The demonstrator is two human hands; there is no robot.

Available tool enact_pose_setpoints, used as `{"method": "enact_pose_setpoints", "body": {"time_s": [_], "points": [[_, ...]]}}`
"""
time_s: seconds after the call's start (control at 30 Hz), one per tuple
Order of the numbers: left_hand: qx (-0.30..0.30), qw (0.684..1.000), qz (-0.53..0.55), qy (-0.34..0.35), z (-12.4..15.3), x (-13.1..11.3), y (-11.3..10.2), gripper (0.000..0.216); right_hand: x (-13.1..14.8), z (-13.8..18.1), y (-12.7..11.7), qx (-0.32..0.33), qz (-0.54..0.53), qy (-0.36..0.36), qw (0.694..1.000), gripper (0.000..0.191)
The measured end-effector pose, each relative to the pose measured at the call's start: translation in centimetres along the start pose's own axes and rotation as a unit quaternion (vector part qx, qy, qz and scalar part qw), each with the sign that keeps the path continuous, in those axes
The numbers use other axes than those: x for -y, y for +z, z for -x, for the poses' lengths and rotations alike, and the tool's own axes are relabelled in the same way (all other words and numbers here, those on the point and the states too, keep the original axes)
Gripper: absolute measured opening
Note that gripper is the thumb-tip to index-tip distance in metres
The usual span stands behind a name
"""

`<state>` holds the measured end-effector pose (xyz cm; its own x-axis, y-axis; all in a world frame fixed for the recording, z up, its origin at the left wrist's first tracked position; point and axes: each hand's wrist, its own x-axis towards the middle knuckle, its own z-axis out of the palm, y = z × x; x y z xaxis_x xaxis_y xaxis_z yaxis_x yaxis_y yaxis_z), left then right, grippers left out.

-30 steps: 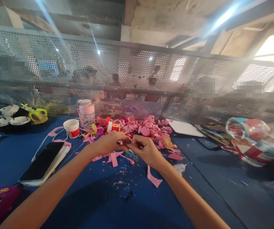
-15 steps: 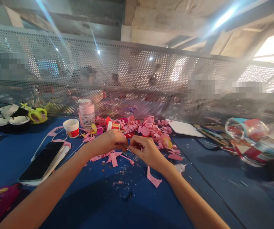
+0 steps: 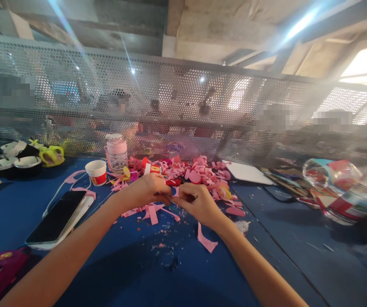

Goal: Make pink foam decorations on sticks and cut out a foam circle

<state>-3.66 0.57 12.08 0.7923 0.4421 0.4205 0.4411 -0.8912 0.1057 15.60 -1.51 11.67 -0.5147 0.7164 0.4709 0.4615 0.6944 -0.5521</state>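
Whereas little showed between your fingertips half a second ago, a small pink piece (image 3: pixel 176 192) now shows there, above the blue worktop (image 3: pixel 158 277), before pink scraps (image 3: pixel 199 164) heaped toward its far edge. Your right hand (image 3: pixel 199 202) pinches it, thumb against forefinger; your left hand's (image 3: pixel 151 187) curled fingertips are hidden, hold cannot be told. Perforated metal screen (image 3: pixel 183 81) behind; concrete ceiling (image 3: pixel 209 32).
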Motion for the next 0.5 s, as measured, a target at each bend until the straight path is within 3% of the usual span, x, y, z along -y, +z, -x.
{"method": "enact_pose_setpoints", "body": {"time_s": [0.13,0.27,0.4,0.5], "points": [[-0.057,0.993,-0.099,0.04,0.4,0.4,-0.5,0.019,0.2,0.0,-0.8,-0.045,-0.067,0.026,0.996,0.048],[-0.2,0.949,-0.233,0.072,1.2,0.0,-1.5,0.015,0.3,-0.4,-1.4,-0.058,-0.191,0.081,0.977,0.043],[-0.272,0.893,-0.337,0.125,1.6,-0.9,-1.7,0.023,0.4,-0.4,-1.5,-0.011,-0.299,0.14,0.944,0.031],[-0.294,0.879,-0.353,0.128,1.6,-1.1,-1.4,0.022,0.9,-0.2,-1.5,0.081,-0.369,0.164,0.911,0.027]]}}
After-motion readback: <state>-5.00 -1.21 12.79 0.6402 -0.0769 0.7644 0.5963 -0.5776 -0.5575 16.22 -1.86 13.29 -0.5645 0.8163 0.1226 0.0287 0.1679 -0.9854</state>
